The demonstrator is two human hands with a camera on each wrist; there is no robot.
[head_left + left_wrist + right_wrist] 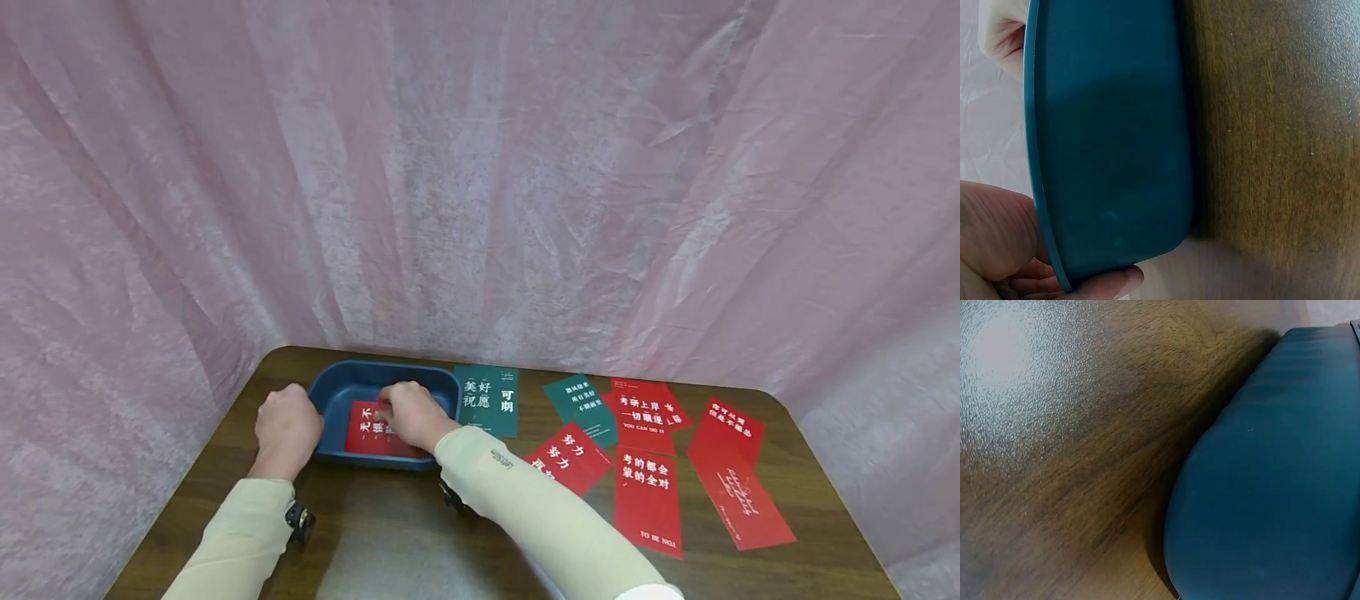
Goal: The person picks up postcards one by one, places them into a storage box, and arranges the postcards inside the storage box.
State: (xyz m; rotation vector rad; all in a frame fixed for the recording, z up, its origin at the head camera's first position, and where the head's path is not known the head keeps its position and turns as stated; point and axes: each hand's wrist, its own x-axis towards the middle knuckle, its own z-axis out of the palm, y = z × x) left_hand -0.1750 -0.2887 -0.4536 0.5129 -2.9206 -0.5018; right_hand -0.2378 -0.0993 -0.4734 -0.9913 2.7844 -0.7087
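A dark blue plastic tray [442, 377] stands at the table's left back. My left hand [288, 425] grips its left end; in the left wrist view, that hand's fingers [1113, 284] curl round the tray's rim [1034, 156]. Inside the tray is a red card [363, 437] with white Chinese characters. My right hand [415, 414] reaches over the tray's near side and pinches the card's right part, its fingertips partly hidden. In the right wrist view only the tray's outer wall [1266, 487] and the table show, not the hand.
Green cards [487, 408] lie against the tray's right side. Farther right are another green card [573, 400] and several red cards [648, 492], some overlapping. The wooden table [390, 517] ends at a pink curtain [480, 183] behind.
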